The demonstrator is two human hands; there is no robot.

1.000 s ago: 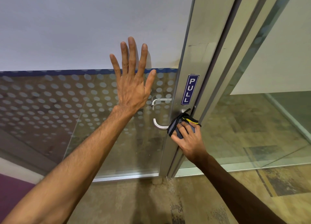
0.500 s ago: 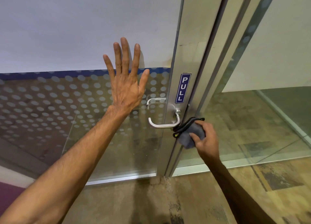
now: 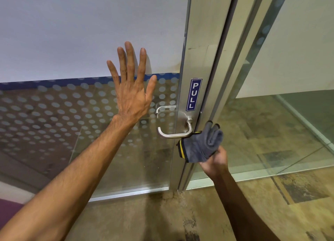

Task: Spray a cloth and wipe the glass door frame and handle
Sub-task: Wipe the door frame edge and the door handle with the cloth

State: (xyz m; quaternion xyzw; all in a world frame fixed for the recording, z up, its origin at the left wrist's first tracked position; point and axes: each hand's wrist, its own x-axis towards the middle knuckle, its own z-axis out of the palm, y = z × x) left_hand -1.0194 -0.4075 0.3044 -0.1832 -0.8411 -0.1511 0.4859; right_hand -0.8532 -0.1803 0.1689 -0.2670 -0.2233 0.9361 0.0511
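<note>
My left hand [image 3: 131, 89] is spread flat, fingers apart, against the glass door panel [image 3: 54, 123], left of the handle. My right hand [image 3: 216, 161] grips a bunched grey cloth [image 3: 202, 145] with a black and yellow edge. The cloth sits just right of and below the silver lever handle [image 3: 174, 133], close to its bend, in front of the lower part of the metal door frame [image 3: 204, 41]. A blue PULL sticker [image 3: 193, 94] is on the frame above the handle. No spray bottle is in view.
The glass panel has a frosted upper band and a dotted film below. A second glass pane [image 3: 271, 132] stands to the right of the frame. Brown patterned floor [image 3: 162, 213] runs beneath, with a purple patch at the lower left corner.
My right hand has drawn the cloth off the frame beside the handle, moving it right and down, and turned palm-up. My left hand has stayed pressed on the glass.
</note>
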